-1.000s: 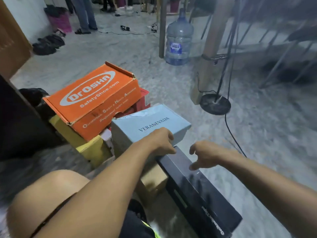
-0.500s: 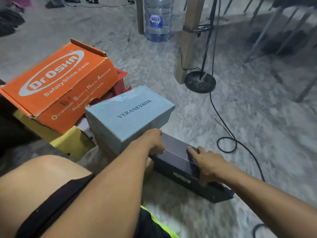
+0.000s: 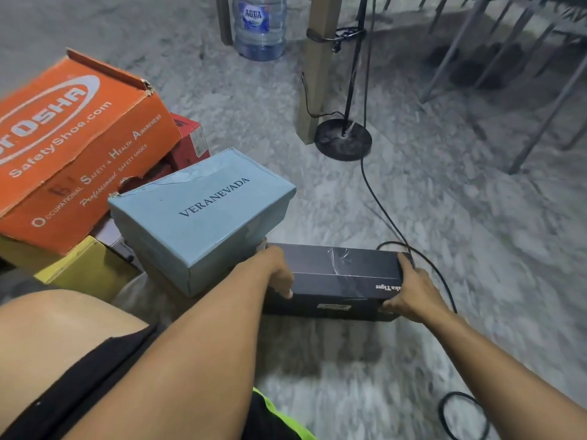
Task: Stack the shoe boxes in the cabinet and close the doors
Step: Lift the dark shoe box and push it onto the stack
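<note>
Floor (image 3: 413,217): grey and rough, lying bare to the right of the boxes and in front of them, blurring toward the lower edge
Orange box (image 3: 79,147): sitting tilted on top of the pile at left, its left side running out of the picture, one lid corner torn
Light blue box (image 3: 203,217): lying closed beside the orange one, lettered VERANEVADA, its near corner overhanging whatever is under it; that support is showing only as a pale blur
Black box (image 3: 340,274): lying long side toward the camera, just right of the blue box and touching it or nearly so; whether it is resting on the floor or lifting off I cannot tell, though a dark shadow is falling beneath it
Yellow box (image 3: 89,268): peeking out under the orange box, mostly covered
Red box (image 3: 190,138): wedging behind the orange and blue boxes, only one end showing
Water bottle (image 3: 259,27): standing far back, its top cut off
Lamp base (image 3: 343,139): sitting beside a wooden post (image 3: 317,74), its cable (image 3: 381,204) trailing down past the black box's right end
Left hand (image 3: 276,271): gripping the black box's left end, fingers curling over the near top edge
Right hand (image 3: 409,293): clasping the right end, thumb on the front face, fingers wrapping round the far corner
Cabinet: not in view
</note>
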### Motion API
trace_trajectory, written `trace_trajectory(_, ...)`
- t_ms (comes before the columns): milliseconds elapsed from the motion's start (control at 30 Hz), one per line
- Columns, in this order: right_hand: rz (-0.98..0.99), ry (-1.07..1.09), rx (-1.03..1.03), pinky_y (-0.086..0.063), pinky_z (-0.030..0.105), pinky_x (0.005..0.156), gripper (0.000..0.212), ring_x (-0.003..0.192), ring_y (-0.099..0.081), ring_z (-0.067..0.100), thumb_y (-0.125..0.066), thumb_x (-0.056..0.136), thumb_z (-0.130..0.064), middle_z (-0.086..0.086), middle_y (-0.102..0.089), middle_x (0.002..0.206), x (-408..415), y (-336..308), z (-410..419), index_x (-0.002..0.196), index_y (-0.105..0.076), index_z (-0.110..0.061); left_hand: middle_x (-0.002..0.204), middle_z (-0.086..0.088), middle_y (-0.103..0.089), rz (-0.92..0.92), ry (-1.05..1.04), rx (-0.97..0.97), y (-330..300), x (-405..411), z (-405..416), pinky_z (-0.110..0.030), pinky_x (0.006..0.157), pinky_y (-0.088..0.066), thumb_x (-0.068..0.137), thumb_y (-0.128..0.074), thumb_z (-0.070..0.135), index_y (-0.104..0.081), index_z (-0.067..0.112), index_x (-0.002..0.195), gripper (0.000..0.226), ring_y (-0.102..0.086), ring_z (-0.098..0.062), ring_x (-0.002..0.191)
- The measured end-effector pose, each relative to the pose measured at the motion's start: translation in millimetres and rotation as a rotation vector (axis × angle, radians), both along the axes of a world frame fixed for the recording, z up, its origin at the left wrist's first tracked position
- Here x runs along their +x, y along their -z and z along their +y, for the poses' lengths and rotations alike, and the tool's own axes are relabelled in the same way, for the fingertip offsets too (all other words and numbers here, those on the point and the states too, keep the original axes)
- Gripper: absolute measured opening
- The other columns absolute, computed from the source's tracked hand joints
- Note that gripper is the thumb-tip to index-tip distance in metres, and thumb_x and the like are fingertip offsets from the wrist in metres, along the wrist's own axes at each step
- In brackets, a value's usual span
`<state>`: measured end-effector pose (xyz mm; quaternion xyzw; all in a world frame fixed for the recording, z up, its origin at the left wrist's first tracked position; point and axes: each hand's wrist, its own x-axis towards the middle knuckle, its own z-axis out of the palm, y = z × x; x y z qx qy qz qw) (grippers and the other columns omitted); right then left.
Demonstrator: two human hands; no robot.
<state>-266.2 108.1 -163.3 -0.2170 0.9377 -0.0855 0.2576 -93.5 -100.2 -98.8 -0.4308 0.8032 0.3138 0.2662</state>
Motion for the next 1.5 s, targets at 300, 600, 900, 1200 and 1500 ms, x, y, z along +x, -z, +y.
trace_trajectory(300,0.035,0.164,-0.323,-0.048,0.039,0.087,0.122,0.108,-0.056,0.031,-0.095,0.043,-0.021,0.009,-0.057,0.126,-40,-54,24,0.145,-0.028,-0.022,0.131,-0.013,-0.045,0.237,0.069,-0.098,-30,-13,-2,-0.046,0.102,-0.044,0.061,-0.088,0.025,-0.030,0.015,0.140,0.098,-0.045,-0.033,0.122)
trace_trajectory(600,-0.010,0.282,-0.908,-0.049,0.041,0.098,0.140,0.112,-0.060,0.023,-0.099,0.024,-0.037,0.009,-0.057,0.129,-66,-156,14,0.143,-0.030,-0.015,0.134,-0.006,-0.043,0.880,-0.256,-0.032,-96,-4,-21,-0.043,0.100,-0.049,0.052,-0.088,0.018,-0.030,0.016,0.145,0.109,-0.050,-0.026,0.122)
trace_trajectory(900,0.008,0.199,-1.343,-0.055,0.017,0.060,0.092,0.087,-0.067,0.008,-0.093,0.043,-0.030,0.006,-0.064,0.113,-34,-238,-76,0.120,-0.048,-0.011,0.146,-0.005,-0.042,1.269,-0.468,-0.095,-169,47,-56,-0.039,0.102,-0.049,0.056,-0.088,0.003,-0.020,0.017,0.153,0.119,-0.048,-0.023,0.130)
trace_trajectory(1200,-0.027,-0.073,-1.257,-0.056,0.048,0.087,0.078,0.097,-0.069,0.026,-0.095,0.044,-0.037,0.008,-0.069,0.106,30,-289,-180,0.109,-0.059,-0.015,0.107,-0.005,-0.068,1.291,-0.807,-0.367,-214,163,-113,-0.036,0.088,-0.055,0.055,-0.092,0.006,-0.060,0.011,0.103,0.057,-0.067,-0.022,0.097)
trace_trajectory(1500,-0.322,-0.668,-1.149,-0.055,0.020,0.065,0.065,0.091,-0.068,0.010,-0.084,0.065,-0.002,-0.004,-0.067,0.115,148,-319,-258,0.122,-0.062,-0.027,0.121,-0.002,-0.068,1.287,-0.870,-0.241,-231,319,-121,-0.042,0.102,-0.048,0.027,-0.098,0.022,-0.052,0.017,0.132,0.115,-0.061,-0.021,0.115)
